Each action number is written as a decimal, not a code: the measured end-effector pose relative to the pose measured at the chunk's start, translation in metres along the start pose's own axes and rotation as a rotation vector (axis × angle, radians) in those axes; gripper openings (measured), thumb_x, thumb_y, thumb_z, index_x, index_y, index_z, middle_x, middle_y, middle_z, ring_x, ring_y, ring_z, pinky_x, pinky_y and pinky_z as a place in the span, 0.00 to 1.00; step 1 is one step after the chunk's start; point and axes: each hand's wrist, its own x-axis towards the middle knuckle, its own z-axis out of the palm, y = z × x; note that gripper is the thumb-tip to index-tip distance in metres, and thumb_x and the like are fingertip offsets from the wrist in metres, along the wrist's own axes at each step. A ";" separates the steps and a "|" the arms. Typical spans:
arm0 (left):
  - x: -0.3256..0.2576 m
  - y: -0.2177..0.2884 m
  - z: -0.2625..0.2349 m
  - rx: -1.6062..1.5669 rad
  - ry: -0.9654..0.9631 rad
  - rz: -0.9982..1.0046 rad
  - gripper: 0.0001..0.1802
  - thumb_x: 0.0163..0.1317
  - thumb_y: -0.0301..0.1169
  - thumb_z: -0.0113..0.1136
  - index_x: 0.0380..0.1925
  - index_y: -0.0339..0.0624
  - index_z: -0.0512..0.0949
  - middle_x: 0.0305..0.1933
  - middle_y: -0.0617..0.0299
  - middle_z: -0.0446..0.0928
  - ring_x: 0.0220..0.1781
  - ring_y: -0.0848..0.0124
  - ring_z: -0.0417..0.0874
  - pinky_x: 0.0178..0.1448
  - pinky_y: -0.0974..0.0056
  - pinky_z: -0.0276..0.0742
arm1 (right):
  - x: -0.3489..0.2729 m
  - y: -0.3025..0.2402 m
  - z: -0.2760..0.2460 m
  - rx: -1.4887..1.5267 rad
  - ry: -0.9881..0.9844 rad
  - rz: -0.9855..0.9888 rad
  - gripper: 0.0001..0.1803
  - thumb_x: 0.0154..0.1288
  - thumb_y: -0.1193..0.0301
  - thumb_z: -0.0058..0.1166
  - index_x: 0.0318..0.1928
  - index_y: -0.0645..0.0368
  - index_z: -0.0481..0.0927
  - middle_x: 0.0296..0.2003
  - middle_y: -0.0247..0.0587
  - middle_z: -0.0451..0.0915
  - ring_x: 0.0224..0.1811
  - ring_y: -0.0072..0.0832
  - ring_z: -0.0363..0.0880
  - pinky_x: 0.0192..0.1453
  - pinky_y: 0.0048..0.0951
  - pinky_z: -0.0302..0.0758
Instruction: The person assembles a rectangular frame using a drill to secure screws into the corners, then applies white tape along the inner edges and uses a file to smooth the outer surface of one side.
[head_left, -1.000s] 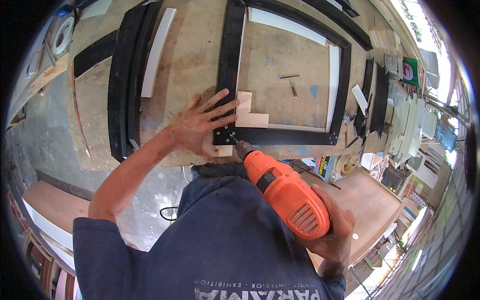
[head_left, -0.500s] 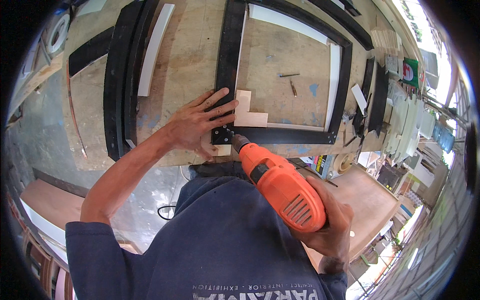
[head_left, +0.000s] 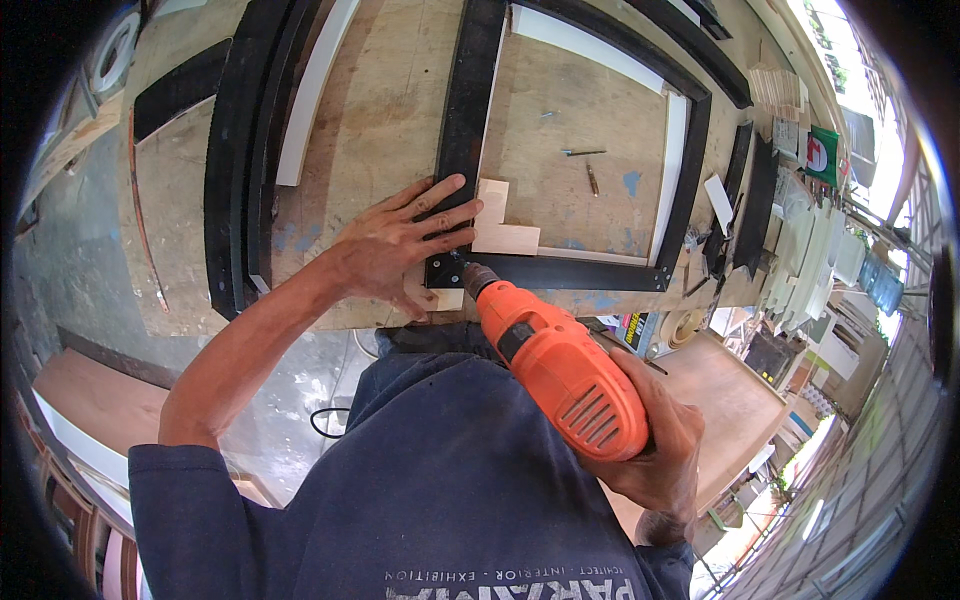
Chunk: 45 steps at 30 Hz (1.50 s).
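Observation:
My left hand (head_left: pixel 405 243) lies with fingers spread over the left bar of a black rectangular frame (head_left: pixel 560 272), its thumb at the near edge by the corner. My right hand (head_left: pixel 665 440) is closed round the back of an orange power drill (head_left: pixel 555 360). The drill slants toward the frame's near left corner, where its chuck (head_left: pixel 478 280) meets several small screw heads. The bit's tip is too small to make out. Inside that corner sits a pale L-shaped wood piece (head_left: pixel 505 222), close to my left fingertips.
Inside the frame, a pen (head_left: pixel 585 152) and a small slim tool (head_left: pixel 592 180) lie on the plywood table (head_left: pixel 375 120). Black bars (head_left: pixel 240 150) and a white strip (head_left: pixel 318 90) lie to the left. Tape rolls (head_left: pixel 680 330) sit below the table's near edge.
The view has shifted slightly, so the frame appears a little turned. The drill's chuck sits a touch closer to the corner. Both hands keep their places.

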 end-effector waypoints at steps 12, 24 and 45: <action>0.000 0.001 0.000 -0.012 -0.004 -0.002 0.67 0.21 0.61 0.84 0.70 0.50 0.74 0.83 0.67 0.57 0.87 0.59 0.45 0.90 0.51 0.43 | 0.000 -0.005 0.001 -0.009 0.003 0.031 0.43 0.41 0.70 0.83 0.61 0.64 0.79 0.51 0.51 0.88 0.48 0.40 0.91 0.50 0.35 0.86; 0.001 0.000 0.004 -0.022 0.116 0.033 0.62 0.18 0.57 0.85 0.63 0.46 0.79 0.80 0.62 0.64 0.86 0.54 0.52 0.88 0.47 0.50 | 0.009 -0.009 -0.005 -0.083 -0.056 -0.083 0.45 0.43 0.69 0.79 0.65 0.64 0.76 0.47 0.53 0.87 0.42 0.43 0.90 0.41 0.38 0.86; -0.002 -0.001 0.006 0.020 0.079 0.014 0.70 0.10 0.61 0.80 0.67 0.49 0.77 0.82 0.67 0.61 0.86 0.58 0.51 0.89 0.50 0.50 | 0.027 -0.029 -0.013 -0.179 -0.226 -0.037 0.48 0.48 0.64 0.79 0.68 0.68 0.68 0.46 0.51 0.84 0.42 0.42 0.89 0.36 0.38 0.85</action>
